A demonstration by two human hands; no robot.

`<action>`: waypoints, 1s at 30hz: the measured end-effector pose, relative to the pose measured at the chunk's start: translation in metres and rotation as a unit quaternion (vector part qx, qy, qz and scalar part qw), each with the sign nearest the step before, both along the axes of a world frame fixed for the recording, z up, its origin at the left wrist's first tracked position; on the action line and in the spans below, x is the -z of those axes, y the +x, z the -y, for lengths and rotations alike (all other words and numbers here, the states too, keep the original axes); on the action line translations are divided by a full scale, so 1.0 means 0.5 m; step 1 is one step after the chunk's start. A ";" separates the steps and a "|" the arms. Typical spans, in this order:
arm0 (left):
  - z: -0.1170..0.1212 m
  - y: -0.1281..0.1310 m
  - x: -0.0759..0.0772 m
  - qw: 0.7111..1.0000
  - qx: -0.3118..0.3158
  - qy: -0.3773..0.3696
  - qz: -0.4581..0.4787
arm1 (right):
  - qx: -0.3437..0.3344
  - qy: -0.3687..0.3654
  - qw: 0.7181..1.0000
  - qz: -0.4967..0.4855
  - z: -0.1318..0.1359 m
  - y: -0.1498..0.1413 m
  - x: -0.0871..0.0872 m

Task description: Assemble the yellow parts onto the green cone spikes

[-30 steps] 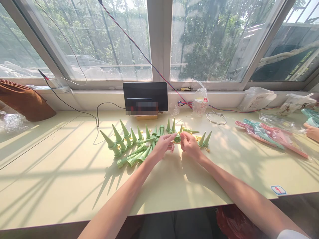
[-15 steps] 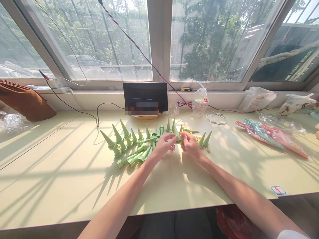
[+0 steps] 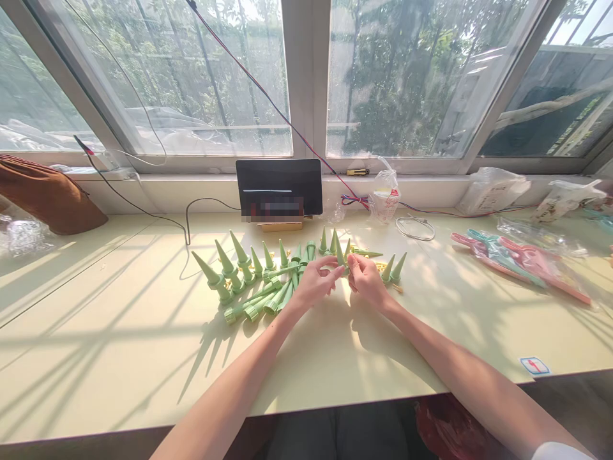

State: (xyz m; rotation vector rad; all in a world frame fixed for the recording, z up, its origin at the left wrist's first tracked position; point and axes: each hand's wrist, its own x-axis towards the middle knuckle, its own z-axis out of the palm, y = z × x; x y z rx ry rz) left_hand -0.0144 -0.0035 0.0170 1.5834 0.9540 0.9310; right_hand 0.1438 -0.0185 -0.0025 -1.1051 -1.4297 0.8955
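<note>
Cone (image 3: 340,253), seemingly between left grip (image 3: 317,280), right grip (image 3: 368,277)

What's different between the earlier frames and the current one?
The green cone piece between the left hand and right hand has been turned: its round base end faced the camera, and now its tip points up. At the right edge, another person's hand has slid almost out of view. Both hands, the other green pieces and the screen stayed put.
</note>
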 end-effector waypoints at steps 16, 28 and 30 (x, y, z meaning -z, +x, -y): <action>-0.007 0.012 0.026 0.973 -0.064 0.210 -0.068 | -0.022 -0.049 0.995 -0.085 -0.003 -0.004 -0.003; -0.010 0.012 0.036 0.957 -0.073 0.263 -0.099 | -0.011 -0.064 0.993 -0.094 -0.002 -0.009 -0.002; -0.008 0.014 0.030 0.966 -0.074 0.234 -0.088 | -0.006 -0.054 0.995 -0.090 -0.004 -0.008 0.001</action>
